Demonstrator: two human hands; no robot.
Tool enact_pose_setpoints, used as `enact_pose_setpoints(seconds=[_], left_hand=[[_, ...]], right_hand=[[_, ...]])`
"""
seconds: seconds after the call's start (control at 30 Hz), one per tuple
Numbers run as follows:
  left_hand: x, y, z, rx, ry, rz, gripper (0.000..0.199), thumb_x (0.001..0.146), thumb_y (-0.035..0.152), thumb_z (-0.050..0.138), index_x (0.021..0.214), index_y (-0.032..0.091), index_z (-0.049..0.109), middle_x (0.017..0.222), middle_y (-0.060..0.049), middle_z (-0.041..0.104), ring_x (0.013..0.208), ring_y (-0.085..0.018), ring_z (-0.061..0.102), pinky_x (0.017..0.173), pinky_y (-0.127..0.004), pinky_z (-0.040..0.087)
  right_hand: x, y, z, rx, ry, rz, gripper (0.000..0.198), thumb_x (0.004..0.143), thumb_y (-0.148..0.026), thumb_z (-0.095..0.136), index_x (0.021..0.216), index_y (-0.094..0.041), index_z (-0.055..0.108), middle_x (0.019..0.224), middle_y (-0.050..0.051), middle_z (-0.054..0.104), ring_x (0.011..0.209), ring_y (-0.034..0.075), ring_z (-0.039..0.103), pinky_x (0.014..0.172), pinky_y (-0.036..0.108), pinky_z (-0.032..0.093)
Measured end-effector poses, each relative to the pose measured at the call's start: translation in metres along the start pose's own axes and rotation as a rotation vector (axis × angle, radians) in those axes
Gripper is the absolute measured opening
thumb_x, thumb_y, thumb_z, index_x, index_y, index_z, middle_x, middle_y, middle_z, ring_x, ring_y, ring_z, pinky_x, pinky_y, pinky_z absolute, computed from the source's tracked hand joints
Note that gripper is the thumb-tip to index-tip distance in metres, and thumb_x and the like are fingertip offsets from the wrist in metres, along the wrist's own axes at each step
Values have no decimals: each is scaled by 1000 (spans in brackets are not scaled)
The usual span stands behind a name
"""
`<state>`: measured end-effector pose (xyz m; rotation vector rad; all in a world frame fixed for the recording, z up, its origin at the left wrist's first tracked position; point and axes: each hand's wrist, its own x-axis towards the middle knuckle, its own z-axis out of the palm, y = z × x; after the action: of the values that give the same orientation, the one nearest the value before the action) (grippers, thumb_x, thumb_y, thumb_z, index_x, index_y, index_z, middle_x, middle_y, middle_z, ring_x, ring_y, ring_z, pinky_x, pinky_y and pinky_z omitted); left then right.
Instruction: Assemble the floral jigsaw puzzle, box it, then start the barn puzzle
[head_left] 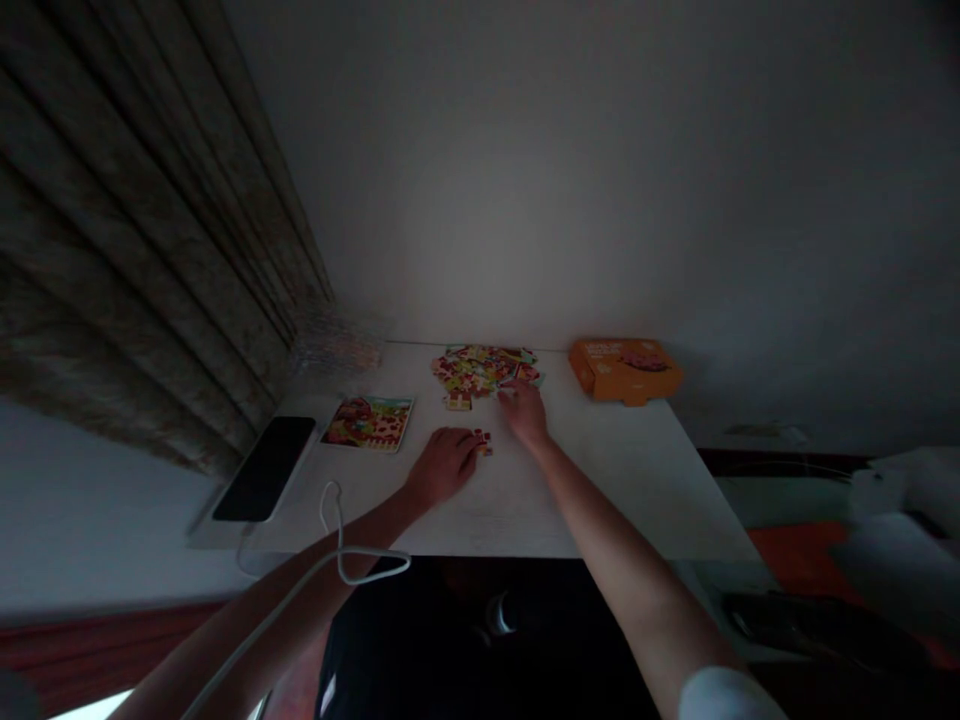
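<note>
My left hand point(444, 466) rests on the white table, its curled fingertips on a small red and white cluster of puzzle pieces point(484, 441). I cannot make out how many pieces are there. Further forward, my right hand point(526, 412) reaches to the near right edge of a colourful pile of loose puzzle pieces point(480, 369). Its thumb and fingers look apart and touch the pile. A yellowish puzzle piece point(458, 401) lies just in front of the pile. To the left is a flat picture card point(369, 423) with a printed farm-like scene.
An orange puzzle box point(628, 369) stands at the back right, by the wall. A black phone point(266, 468) lies at the left edge. A white cable point(341, 550) loops above my left forearm. Crumpled clear plastic point(337, 345) sits at the back left beside the curtain point(150, 200).
</note>
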<state>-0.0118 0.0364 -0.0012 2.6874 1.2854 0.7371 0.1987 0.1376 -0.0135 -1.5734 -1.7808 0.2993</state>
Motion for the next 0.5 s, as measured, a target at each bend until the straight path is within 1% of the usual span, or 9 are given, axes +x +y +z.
enact_pose_setpoints(seconds=[0.1,0.2,0.27,0.33,0.4,0.5], left_hand=[[0,0,-2,-24,-3,-5,30,95,18,57,123,19,67,114,-11,70,108,-25,64,101,-46,49],[-1,0,-3,-52,-13,-11,32,93,17,57,123,19,67,114,-11,70,109,-25,64,102,-47,49],[-1,0,-3,-69,-28,-14,32,91,17,58,122,19,67,114,-11,69,109,-26,64,102,-49,48],[0,0,-3,-88,-43,-20,33,90,17,58,121,20,68,114,-11,70,109,-26,64,103,-49,48],[0,0,-3,-103,-55,-30,32,89,18,59,120,22,68,114,-10,70,110,-26,64,104,-49,47],[0,0,-4,-110,-58,-35,33,88,18,59,119,23,68,115,-9,70,109,-26,64,103,-48,48]], right_hand=[[40,-9,7,-100,-59,33,30,95,-28,56,121,-17,67,126,13,69,123,27,58,111,42,40],[68,-16,12,-185,-150,78,39,95,-34,59,130,-17,63,132,16,67,127,30,57,110,46,39],[78,-19,16,-238,-191,130,44,93,-41,64,130,-18,63,131,19,66,126,34,57,107,50,40],[85,-21,20,-278,-211,174,46,90,-43,69,128,-17,64,127,21,67,126,38,57,105,53,41],[90,-21,25,-296,-208,193,44,88,-40,70,125,-16,64,124,23,68,124,39,59,103,54,43],[95,-21,29,-310,-184,186,41,88,-35,70,123,-13,64,119,26,69,118,40,63,98,54,46]])
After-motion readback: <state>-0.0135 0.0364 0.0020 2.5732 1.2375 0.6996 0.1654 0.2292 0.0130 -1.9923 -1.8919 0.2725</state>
